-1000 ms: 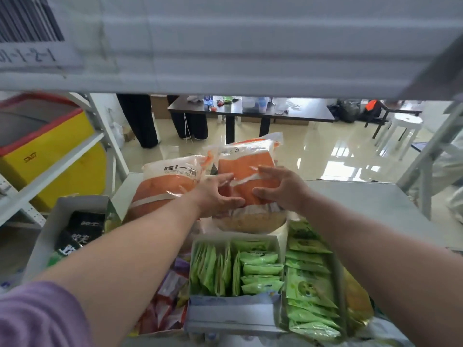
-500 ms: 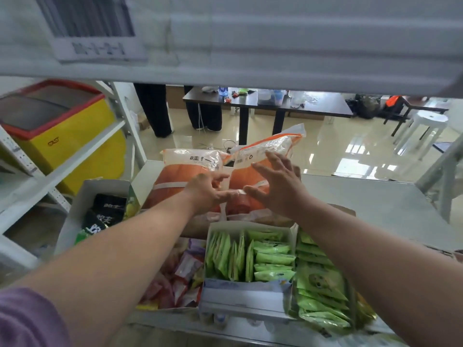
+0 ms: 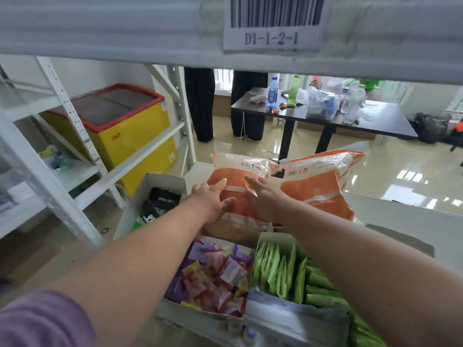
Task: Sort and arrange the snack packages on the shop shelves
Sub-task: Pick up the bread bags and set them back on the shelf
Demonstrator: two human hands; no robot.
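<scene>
Two large orange-and-white snack bags lean at the back of the white shelf (image 3: pixel 400 221). The left bag (image 3: pixel 235 176) stands behind my hands; the right bag (image 3: pixel 323 186) tilts to the right. My left hand (image 3: pixel 213 201) lies flat against the left bag's front, fingers spread. My right hand (image 3: pixel 263 196) reaches between the two bags with fingers apart, touching the left bag. Neither hand grips anything. In front sit a box of green sachets (image 3: pixel 283 271) and a box of mixed purple, red and yellow packets (image 3: pixel 215 274).
A white box with dark packets (image 3: pixel 160 204) stands at the left. The upper shelf beam with barcode label D1-1-2-1 (image 3: pixel 271 26) hangs close overhead. Beyond are a yellow chest freezer (image 3: pixel 130 136), a dark table with bottles (image 3: pixel 325 113) and a person's legs (image 3: pixel 200 103).
Both hands let go of the right orange bag and moved left onto the left bag, fingers now spread. The view has swung left and down.
</scene>
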